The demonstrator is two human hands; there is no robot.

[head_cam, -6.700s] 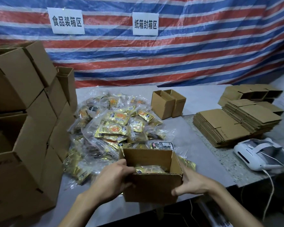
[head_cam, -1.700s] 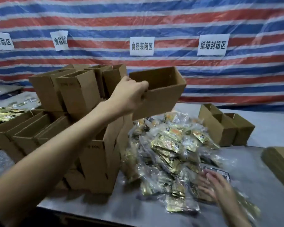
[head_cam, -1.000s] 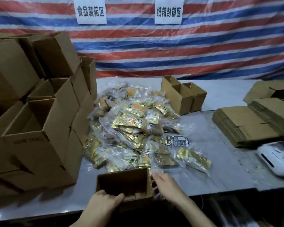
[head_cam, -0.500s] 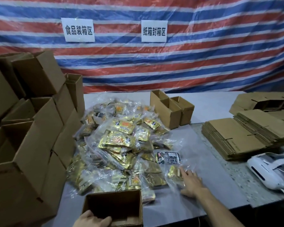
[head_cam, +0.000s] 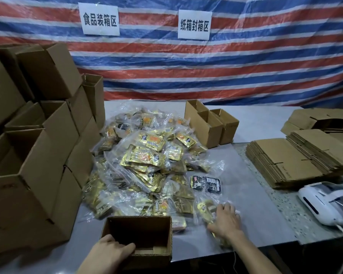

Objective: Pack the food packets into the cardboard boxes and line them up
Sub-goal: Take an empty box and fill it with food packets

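Head view. Open cardboard box (head_cam: 145, 232): near edge of table (head_cam: 251, 196), mouth up, long axis left to right. The left hand (head_cam: 111, 254) grips its near wall, fingers hooked inside. Bag of gold packets (head_cam: 203, 209): right of box, long axis apparently far-left to near-right. The right hand (head_cam: 226, 220), the nearer one, lies on it with fingers loosely spread. The likely transfer runs leftward.

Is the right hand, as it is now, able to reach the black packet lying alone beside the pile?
Probably yes. The black packet lies on the table just beyond the right hand, with nothing standing between, though the hand rests on a clear bag of gold packets.
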